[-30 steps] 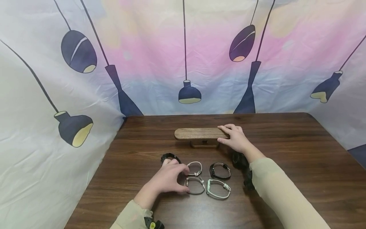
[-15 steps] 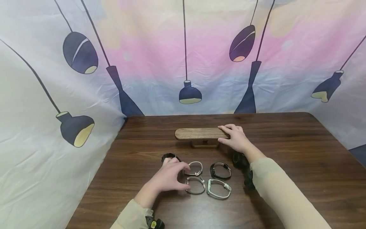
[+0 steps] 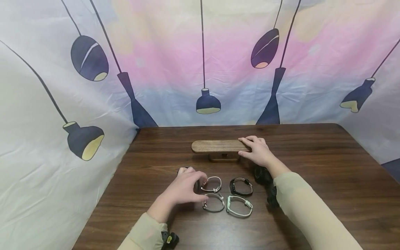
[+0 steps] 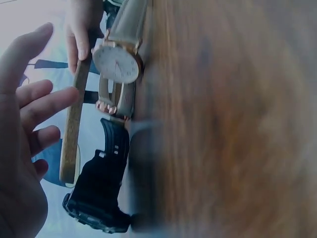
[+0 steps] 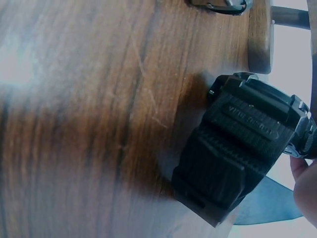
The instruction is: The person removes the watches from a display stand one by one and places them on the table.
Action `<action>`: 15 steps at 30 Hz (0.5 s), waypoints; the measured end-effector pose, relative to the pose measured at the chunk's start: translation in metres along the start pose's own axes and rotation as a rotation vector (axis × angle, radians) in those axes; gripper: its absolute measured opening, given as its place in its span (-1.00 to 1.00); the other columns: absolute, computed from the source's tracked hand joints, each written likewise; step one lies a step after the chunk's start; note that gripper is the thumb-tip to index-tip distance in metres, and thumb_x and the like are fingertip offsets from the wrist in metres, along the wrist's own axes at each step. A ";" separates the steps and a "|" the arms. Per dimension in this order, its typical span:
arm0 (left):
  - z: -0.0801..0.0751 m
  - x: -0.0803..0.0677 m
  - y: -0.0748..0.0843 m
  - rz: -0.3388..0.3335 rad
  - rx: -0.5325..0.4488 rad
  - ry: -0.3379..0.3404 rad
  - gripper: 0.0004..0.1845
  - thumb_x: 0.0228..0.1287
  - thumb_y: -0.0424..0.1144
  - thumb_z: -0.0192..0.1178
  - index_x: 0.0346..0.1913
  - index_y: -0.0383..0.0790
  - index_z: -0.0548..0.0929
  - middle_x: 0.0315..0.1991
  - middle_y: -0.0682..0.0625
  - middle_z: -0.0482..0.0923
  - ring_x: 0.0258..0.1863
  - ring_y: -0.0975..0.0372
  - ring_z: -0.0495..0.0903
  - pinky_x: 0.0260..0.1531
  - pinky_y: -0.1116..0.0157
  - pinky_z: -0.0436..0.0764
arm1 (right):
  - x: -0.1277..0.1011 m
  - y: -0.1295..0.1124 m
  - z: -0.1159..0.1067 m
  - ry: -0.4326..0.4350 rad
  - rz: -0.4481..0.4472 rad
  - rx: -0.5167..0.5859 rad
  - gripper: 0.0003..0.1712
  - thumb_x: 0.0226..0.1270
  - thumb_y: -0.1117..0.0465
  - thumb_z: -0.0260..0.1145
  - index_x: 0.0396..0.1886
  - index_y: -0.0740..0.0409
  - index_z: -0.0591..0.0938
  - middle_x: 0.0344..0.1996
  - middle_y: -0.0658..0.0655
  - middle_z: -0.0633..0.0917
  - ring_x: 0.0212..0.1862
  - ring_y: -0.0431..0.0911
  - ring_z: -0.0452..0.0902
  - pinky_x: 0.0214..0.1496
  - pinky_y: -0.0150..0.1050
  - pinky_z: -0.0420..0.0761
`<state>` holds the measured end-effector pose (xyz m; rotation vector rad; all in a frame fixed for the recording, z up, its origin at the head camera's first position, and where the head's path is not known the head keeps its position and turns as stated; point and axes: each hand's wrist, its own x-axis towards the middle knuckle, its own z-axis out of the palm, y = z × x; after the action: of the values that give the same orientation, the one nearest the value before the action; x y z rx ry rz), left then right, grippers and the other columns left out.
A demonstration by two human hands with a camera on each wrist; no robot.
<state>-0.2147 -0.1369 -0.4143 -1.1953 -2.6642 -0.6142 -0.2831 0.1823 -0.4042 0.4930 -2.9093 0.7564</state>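
Note:
A wooden stand (image 3: 215,146) sits mid-table, and my right hand (image 3: 258,151) rests on its right end with fairly straight fingers. Several watches lie in front of it. My left hand (image 3: 186,187) hovers over a black watch (image 3: 181,169) at the left, which is mostly hidden. Its fingertips are close to a beige-strapped watch (image 3: 211,184). In the left wrist view the left hand's fingers (image 4: 47,101) are spread and hold nothing, beside the white-dialled watch (image 4: 118,62) and the black watch (image 4: 101,191). A chunky black watch (image 5: 242,148) lies under my right wrist.
Another black watch (image 3: 241,186), a grey one (image 3: 214,202) and a pale green one (image 3: 239,206) lie on the dark wooden table (image 3: 328,166). A printed cloth backdrop (image 3: 200,69) rises behind and to both sides of the table.
My left hand has slid a little forward over the black watch at the left, covering more of it. The right hand has stayed on the stand.

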 end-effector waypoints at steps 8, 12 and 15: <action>-0.009 0.010 -0.005 -0.036 0.036 0.042 -0.38 -0.15 0.15 0.39 0.01 -0.06 0.58 -0.13 0.12 0.60 -0.17 0.27 0.39 -0.12 0.18 0.23 | 0.000 0.001 -0.002 -0.005 0.003 -0.026 -0.28 0.30 -0.14 0.20 0.40 -0.06 0.29 0.28 0.21 0.26 0.26 0.27 0.04 0.21 0.25 0.07; -0.018 0.018 -0.007 -0.069 0.065 0.088 -0.33 -0.08 0.14 0.35 0.11 -0.14 0.54 0.01 0.05 0.56 -0.04 0.16 0.40 -0.06 0.10 0.25 | -0.001 0.002 -0.003 0.010 -0.020 -0.063 -0.28 0.31 -0.14 0.20 0.40 -0.01 0.30 0.27 0.22 0.28 0.25 0.27 0.07 0.21 0.24 0.08; -0.025 0.026 -0.010 -0.111 0.088 0.124 -0.30 -0.01 0.13 0.32 0.17 -0.18 0.49 0.09 0.00 0.51 0.04 0.09 0.39 -0.03 0.04 0.27 | -0.003 0.004 -0.005 0.019 -0.046 -0.092 -0.25 0.30 -0.15 0.19 0.41 0.03 0.28 0.29 0.24 0.26 0.26 0.28 0.08 0.22 0.25 0.07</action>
<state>-0.2401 -0.1364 -0.3870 -0.9599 -2.6359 -0.5619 -0.2812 0.1888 -0.4022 0.5373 -2.8886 0.6143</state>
